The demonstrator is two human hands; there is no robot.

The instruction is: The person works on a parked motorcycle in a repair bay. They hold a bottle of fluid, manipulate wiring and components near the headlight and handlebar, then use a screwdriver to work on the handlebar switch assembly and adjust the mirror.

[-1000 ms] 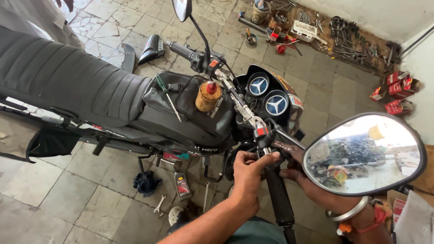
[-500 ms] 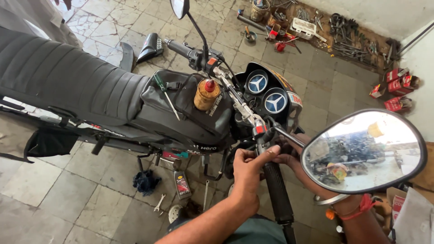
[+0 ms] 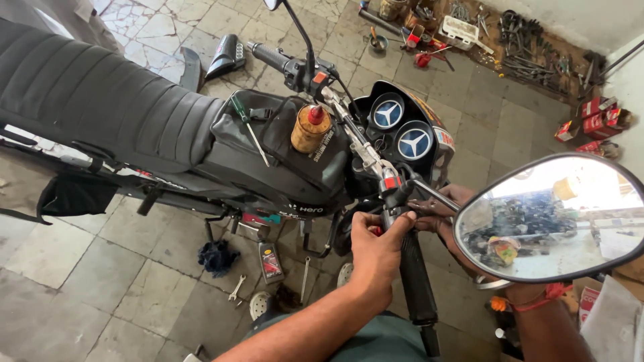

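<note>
We are steadying the handlebar grip (image 3: 417,281) with our left hand (image 3: 377,249) clasped round its top, right hand (image 3: 448,213) at three o'clock pinching the brake lever (image 3: 435,195), keeping both firm.

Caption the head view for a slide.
Left hand and right hand work at a motorcycle's handlebar switch beside the mirror; a screwdriver lies on the tank.
</note>
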